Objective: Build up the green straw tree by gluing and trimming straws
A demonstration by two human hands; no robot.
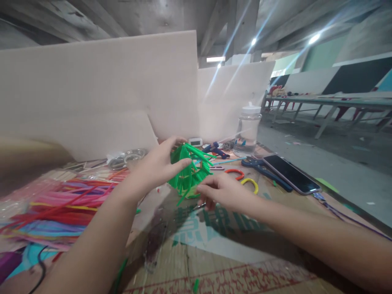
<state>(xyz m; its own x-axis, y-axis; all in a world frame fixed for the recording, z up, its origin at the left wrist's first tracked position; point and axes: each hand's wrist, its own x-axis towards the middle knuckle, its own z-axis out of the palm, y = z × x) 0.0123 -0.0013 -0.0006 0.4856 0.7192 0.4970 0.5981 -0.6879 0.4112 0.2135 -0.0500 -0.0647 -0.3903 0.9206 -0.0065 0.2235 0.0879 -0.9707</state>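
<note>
A bright green cage-like piece made of pipe cleaners (194, 173) stands in the middle of the table, its loose strands sticking out to the right. My left hand (168, 161) grips its upper left side, with the thumb across the front and the fingers behind. Close to its lower right edge is my right hand (222, 190), the fingers curled and pinched together. Something thin and dark shows beneath those fingertips, too blurred to name. Beside the right hand lie a red ring handle (235, 174) and a yellow ring handle (251, 184).
Bundled colourful pipe cleaners (70, 204) cover the left side. Along the back are a dark blue glue gun (217, 150) and a clear jar (247, 128) before white boards (171, 81). Dark-handled pliers (266, 171) and a phone (290, 173) lie right.
</note>
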